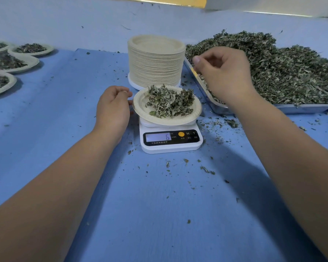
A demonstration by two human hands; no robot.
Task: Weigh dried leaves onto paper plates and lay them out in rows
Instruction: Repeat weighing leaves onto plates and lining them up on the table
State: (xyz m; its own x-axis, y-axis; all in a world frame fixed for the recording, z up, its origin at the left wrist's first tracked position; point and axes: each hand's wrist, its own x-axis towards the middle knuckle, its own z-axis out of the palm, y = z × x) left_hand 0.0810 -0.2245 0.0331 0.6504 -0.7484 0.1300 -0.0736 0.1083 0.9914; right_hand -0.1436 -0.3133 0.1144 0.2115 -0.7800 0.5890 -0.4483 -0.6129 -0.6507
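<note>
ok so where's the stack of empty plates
In the head view, the stack of plates stands centre, just behind the scale, left of the leaf tray.

the scale shows "6" on its lit display; beside its orange button stand the letters "m" and "t". the small print beneath is too fine to read.

A scale stands mid-bench, bearing a paper plate with dried leaves in it. Just behind the scale stands a stack of plates. Right of both lies a tray heaped with a leaf pile. Filled plates lie by the bench's left edge, well apart from the scale.
</note>
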